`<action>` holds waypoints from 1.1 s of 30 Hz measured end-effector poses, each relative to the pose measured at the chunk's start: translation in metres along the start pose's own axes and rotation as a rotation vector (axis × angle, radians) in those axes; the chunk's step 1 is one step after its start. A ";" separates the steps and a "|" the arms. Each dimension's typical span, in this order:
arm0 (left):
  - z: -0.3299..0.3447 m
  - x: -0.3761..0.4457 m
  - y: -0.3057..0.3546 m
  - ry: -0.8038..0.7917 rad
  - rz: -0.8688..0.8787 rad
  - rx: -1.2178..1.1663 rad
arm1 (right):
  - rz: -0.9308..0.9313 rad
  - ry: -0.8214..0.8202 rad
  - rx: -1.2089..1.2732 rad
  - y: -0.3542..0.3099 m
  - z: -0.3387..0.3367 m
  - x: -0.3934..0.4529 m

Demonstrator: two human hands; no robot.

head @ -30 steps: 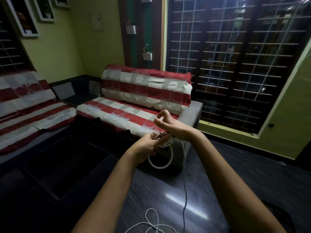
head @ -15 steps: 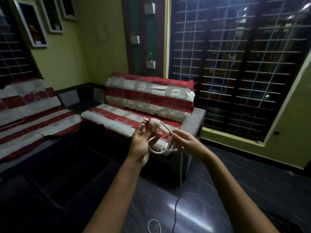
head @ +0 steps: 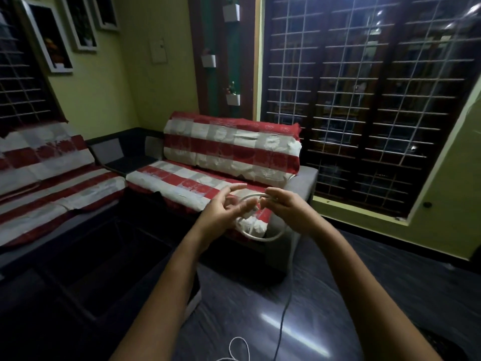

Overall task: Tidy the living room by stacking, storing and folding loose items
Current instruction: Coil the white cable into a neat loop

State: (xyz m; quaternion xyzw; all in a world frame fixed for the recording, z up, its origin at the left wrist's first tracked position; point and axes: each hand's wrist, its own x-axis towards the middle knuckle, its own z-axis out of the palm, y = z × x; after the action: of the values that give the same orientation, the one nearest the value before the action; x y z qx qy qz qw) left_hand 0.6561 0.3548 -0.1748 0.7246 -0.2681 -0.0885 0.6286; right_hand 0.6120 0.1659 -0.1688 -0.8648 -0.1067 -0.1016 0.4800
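Note:
A white cable (head: 263, 237) is wound into a loop between my hands, in front of the sofa. My right hand (head: 285, 207) pinches the top of the loop. My left hand (head: 225, 209) is beside the loop's left side with fingers spread and loosely bent, the coil and a small white plug piece passing against them. From the loop the cable hangs down to the dark floor, where a loose white curl (head: 238, 350) lies near the bottom edge.
A sofa with a red and white striped cover (head: 229, 152) stands straight ahead, and a second covered sofa (head: 46, 178) is at the left. A dark low table (head: 86, 277) fills the lower left. Barred windows (head: 364, 100) line the right wall.
The coil dropped from raised in my left hand to hanging lower between both hands. My right hand shifted to the loop's top, and my left fingers spread open.

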 end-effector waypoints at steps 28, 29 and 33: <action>0.058 0.018 0.001 0.605 0.010 -0.656 | 0.048 0.453 0.910 -0.010 0.057 0.007; 0.064 0.014 -0.002 0.578 0.008 -0.685 | 0.037 0.499 0.839 -0.012 0.053 0.009; 0.075 0.000 -0.024 0.435 -0.069 -0.625 | -0.062 0.553 0.485 -0.006 0.034 0.023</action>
State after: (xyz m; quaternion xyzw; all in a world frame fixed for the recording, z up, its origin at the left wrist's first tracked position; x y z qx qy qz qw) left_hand 0.6278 0.2916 -0.2121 0.5085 -0.0640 -0.0313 0.8581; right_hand 0.6346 0.2002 -0.1756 -0.6619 -0.0202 -0.3179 0.6785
